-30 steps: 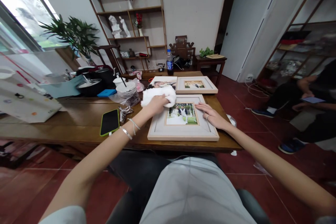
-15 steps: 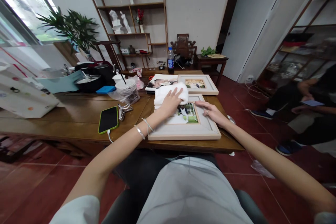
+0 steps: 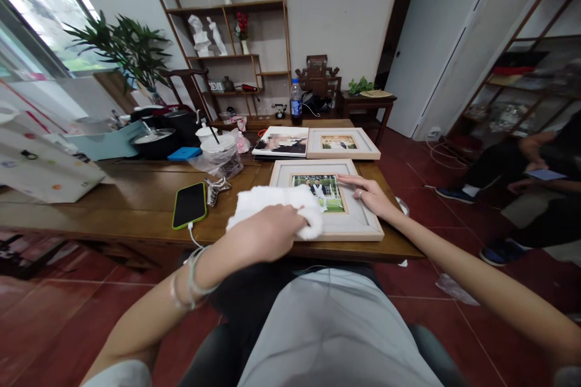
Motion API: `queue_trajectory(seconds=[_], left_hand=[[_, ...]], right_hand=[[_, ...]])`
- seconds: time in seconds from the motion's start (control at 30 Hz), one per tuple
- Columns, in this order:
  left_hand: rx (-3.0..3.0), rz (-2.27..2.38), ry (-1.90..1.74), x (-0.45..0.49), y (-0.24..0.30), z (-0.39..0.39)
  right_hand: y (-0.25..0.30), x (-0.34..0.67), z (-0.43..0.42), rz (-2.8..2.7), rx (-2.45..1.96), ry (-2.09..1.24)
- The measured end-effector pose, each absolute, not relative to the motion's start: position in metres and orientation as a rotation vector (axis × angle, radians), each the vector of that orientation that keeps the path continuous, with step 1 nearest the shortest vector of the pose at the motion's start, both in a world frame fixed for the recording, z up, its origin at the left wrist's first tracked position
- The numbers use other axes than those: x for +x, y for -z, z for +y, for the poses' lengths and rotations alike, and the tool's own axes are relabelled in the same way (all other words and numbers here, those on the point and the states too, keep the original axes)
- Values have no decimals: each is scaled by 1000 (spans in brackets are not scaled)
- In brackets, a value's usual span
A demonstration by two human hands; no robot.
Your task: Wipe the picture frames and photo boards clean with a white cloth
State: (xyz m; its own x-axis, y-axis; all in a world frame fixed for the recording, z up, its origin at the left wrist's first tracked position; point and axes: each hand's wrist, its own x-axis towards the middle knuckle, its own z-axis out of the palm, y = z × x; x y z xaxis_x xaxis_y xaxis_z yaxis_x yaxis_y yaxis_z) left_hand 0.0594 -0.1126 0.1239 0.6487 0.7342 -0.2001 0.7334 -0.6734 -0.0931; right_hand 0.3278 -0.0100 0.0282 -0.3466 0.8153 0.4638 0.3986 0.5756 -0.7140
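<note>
A picture frame [image 3: 363, 217] with a pale wood edge lies flat near the table's front edge, a photo of people on a lawn at its centre. My left hand [image 3: 267, 231] presses a folded white towel [image 3: 258, 198] onto the frame's near left corner, fingers curled on the cloth. Part of the towel hangs past the frame's left side over the table. On the frame's right side rests my right hand [image 3: 370, 195], fingers stretched out and touching the inner border beside the photo. It holds nothing.
Behind lie a second frame [image 3: 358, 142] and a photo album [image 3: 281, 141]. A cola bottle [image 3: 295, 103] stands further back. To the left are a charging phone [image 3: 189, 205], a bagged cup [image 3: 220, 154] and a blue box [image 3: 184, 153]. Another person [image 3: 535, 193] sits at the right.
My left hand has drawn the towel from the frame's far left edge toward me, to its near left corner. More of the photo shows. My right hand has stayed in place.
</note>
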Motion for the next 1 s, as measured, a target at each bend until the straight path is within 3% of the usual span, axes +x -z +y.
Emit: queue_trajectory(seconds=[0.17,0.3,0.47,0.6,0.77,1.0], left_hand=[[-2836,-1300,-276,64,-121,-146],[-2680,-1451,-263,70,-100,-89],[-2479,-1495,99,63,-77,4],[-2428,-1462,188,58,-68,32],[-2511,-1386,75,60,-68,9],[-2709,-1246,-235,67,-99,-95]], right_hand=[[-26,331,-5,-2084,-955,-573],[-23,335,-3,-2143,-950,-556],[-25,335,-8,-2112,-963,-545],[-28,333,-10,-2028,-993,-582],[-27,333,-9,-2042,-994,-604],[-20,336,-2,-2103,-969,-536]])
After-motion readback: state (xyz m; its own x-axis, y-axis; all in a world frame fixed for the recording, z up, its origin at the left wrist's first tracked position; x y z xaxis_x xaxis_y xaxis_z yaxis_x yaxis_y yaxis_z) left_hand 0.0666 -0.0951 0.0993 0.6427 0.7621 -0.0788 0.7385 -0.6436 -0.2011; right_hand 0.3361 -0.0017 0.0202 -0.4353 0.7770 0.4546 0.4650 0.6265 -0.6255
